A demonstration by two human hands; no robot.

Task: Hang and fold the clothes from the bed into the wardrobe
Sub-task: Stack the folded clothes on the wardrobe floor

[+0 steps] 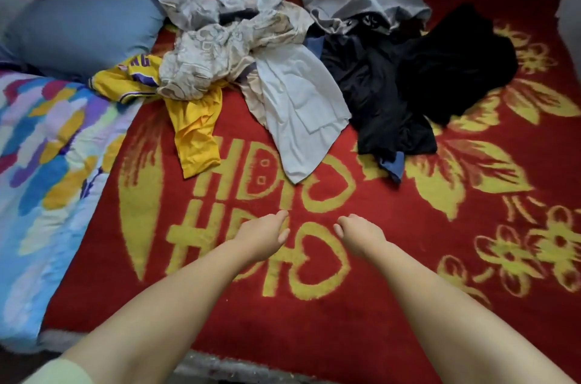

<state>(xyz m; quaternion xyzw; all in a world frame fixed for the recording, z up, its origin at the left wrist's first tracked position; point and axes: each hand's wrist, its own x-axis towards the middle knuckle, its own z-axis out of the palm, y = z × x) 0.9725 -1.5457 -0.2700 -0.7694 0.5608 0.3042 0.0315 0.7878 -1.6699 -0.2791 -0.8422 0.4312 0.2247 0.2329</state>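
Clothes are heaped at the far side of the bed (pixel 314 305), well apart from both hands: yellow jersey (pixel 191 128) far left, white shirt (pixel 298 119) in the middle, black garments (pixel 405 91) to the right. All judged light, limp, easily bunched; best pinched at shoulders or collar. Left hand (pixel 262 234) and right hand (pixel 361 234) are held loosely curled over the blanket, nothing gripped
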